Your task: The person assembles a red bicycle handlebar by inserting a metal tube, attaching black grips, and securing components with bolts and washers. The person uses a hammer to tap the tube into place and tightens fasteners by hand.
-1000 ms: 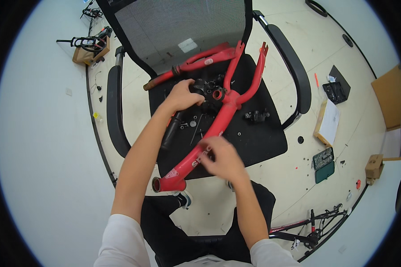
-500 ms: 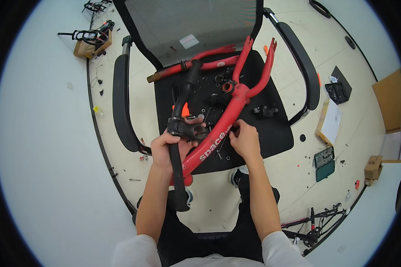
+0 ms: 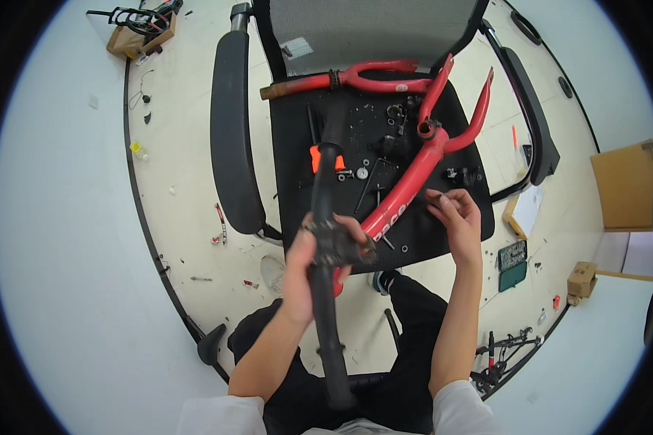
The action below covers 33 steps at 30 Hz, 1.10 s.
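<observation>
left hand (image 3: pixel 308 257): closed around a long black handlebar bar (image 3: pixel 323 290) at its clamp block; bar runs from near the person's chest up past the hand, over the chair seat.
bar end: far end beyond the left hand carries an orange grip piece (image 3: pixel 325 157).
right hand (image 3: pixel 458 217): loosely open, fingers half curled, holds nothing I can make out; fingertips just beside the red frame tube, contact unclear.
red metal bicycle frame (image 3: pixel 406 188): lies on the seat, main tube slanting between the two hands, its lower end at the left hand; forked stays point away from the right hand toward the backrest.
black office chair seat (image 3: pixel 297 203): under both hands, carries the frame.
small parts: black bolts, washers and an L-shaped hex key (image 3: pixel 370 177) scattered on the seat, beyond the left hand, left of the right hand.
mesh backrest (image 3: pixel 363 29): far side, well beyond both hands.
floor: green case (image 3: pixel 512 264) right of the right hand, near the chair.
</observation>
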Motion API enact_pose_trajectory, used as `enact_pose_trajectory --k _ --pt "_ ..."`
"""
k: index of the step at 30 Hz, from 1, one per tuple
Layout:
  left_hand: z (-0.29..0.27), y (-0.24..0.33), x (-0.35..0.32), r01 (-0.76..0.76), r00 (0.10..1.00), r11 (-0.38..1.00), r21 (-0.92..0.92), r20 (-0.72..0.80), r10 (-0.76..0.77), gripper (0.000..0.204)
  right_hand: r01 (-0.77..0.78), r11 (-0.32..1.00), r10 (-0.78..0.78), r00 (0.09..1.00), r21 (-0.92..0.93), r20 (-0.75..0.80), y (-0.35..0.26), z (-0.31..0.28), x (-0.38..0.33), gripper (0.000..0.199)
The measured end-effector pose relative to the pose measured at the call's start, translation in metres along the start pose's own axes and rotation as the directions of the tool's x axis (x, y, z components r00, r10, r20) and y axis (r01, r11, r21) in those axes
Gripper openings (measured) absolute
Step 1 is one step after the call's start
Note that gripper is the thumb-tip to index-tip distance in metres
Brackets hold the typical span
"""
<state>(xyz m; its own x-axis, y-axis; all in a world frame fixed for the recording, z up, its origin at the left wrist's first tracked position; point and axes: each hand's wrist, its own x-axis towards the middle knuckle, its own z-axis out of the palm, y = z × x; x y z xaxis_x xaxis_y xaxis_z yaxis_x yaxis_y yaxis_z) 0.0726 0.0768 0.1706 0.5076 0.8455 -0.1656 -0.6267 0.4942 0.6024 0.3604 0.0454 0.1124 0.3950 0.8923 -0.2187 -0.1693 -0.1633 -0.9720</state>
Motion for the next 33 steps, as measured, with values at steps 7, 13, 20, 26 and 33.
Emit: enact_pose_trajectory --k 7,13,20,26,33 --pt "0.018 -0.072 -0.020 0.004 0.991 0.939 0.343 0.127 -0.051 0.039 -0.049 0.889 0.103 0.990 0.454 -0.093 0.002 0.006 0.004 0.013" --pt "0.018 -0.084 0.030 0.049 0.998 0.933 0.357 0.011 -0.057 0.054 -0.114 0.931 0.142 0.988 0.347 -0.057 -0.014 0.008 0.009 0.022" --pt "-0.010 -0.079 0.073 -0.069 0.997 0.960 0.271 0.002 0.071 0.069 -0.092 0.988 0.077 0.990 0.120 0.117 -0.025 0.035 0.005 0.034" --pt "-0.023 -0.063 0.091 -0.151 0.988 0.891 0.429 0.035 0.150 0.065 0.197 0.974 -0.174 0.967 -0.113 0.187 -0.039 0.051 -0.016 0.018" --pt "-0.019 -0.043 0.085 -0.192 0.977 0.743 0.641 0.054 0.206 0.040 0.311 0.913 -0.277 0.948 -0.265 0.159 -0.037 0.077 -0.019 0.013"
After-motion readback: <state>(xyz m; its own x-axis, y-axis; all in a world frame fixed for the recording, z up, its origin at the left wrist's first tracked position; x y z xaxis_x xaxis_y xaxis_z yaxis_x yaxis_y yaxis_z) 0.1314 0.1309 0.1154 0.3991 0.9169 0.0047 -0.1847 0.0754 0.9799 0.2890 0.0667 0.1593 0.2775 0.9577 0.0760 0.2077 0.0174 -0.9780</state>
